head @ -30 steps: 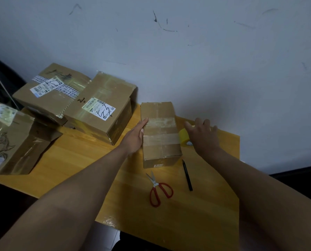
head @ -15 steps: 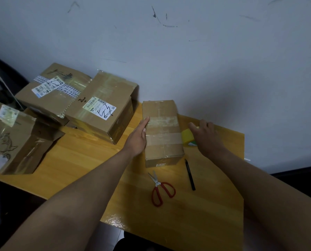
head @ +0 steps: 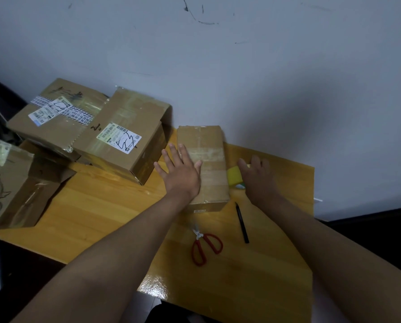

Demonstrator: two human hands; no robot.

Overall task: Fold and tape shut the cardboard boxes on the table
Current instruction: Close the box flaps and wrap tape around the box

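Observation:
A small closed cardboard box (head: 206,145) with clear tape across its top lies lengthwise on the wooden table (head: 101,206). My left hand (head: 179,173) lies flat with spread fingers on the box's left half, thumb pointing across the lid. My right hand (head: 256,180) rests with loosely bent fingers over a yellow tape roll (head: 234,175) right of the box. The roll is mostly hidden under that hand, so I cannot see whether the fingers grip it.
Red-handled scissors (head: 206,245) and a black pen (head: 241,222) lie in front of the box. Three larger labelled cardboard boxes (head: 122,138) crowd the table's left side. A white wall stands directly behind.
My left hand has slid from the box's left edge up onto its top and spread flat. My right hand stays over the tape roll.

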